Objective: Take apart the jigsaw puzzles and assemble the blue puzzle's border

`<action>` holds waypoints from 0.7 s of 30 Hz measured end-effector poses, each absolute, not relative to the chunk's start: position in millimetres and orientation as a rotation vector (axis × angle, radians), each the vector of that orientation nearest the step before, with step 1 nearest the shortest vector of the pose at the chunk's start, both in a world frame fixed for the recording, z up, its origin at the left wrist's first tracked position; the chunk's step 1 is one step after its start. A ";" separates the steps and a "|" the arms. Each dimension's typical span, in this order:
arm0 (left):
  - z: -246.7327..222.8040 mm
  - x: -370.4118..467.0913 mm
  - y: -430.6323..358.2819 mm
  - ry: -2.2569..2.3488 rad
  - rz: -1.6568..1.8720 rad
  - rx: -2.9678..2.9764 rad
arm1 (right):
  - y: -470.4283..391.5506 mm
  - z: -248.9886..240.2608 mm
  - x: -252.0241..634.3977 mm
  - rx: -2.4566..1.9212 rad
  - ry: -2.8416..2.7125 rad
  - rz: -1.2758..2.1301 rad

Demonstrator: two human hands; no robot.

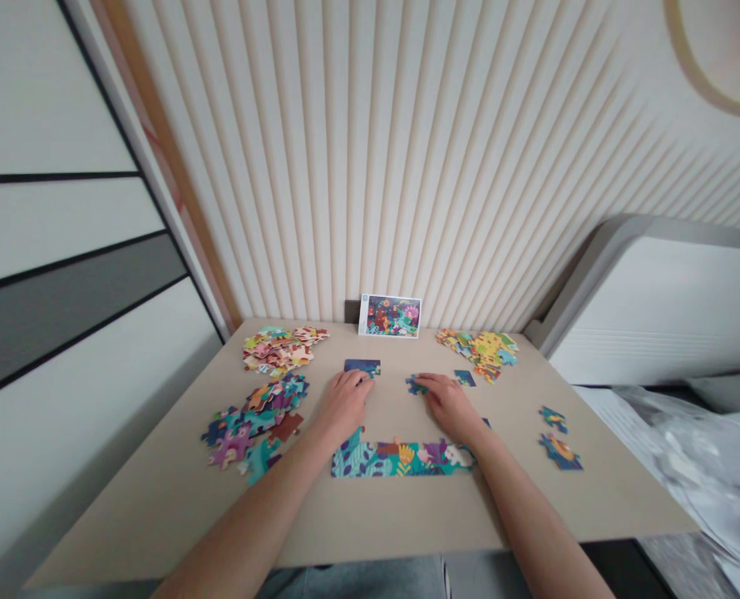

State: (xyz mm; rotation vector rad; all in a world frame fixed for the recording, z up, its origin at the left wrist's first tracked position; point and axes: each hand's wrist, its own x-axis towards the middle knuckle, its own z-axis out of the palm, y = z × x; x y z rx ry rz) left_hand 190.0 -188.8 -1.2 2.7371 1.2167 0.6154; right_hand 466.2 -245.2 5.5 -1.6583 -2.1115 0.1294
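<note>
The fingertips of my left hand [345, 394] are closed together at the lower edge of a short dark blue strip of puzzle pieces [362, 365]. My right hand [447, 398] pinches a blue puzzle piece [413, 386] lying on the table; its fingers partly cover it. Behind that hand sits a small loose dark blue piece [465, 378]. Nearer to me lies a joined strip of puzzle [401, 460] in teal, purple and yellow, running between my forearms. My right forearm hides its right end, where a bit of blue shows.
A picture card [390, 316] leans against the ribbed wall. Loose puzzle pieces form a reddish-cream heap [283, 349], a blue-purple heap [258, 420] on the left and a yellow heap [485, 349] at back right. Separate blue pieces [559, 451] lie on the table [607, 507] at right.
</note>
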 end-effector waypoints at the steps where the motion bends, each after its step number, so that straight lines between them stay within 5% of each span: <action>1: -1.6 189.9 -188.7 1.217 0.617 2.735 | -244.7 4.8 470.1 -1.676 -2.081 0.112; 21: -3.1 195.0 -189.4 1.072 0.598 2.746 | -249.9 7.0 453.5 -1.622 -2.074 0.150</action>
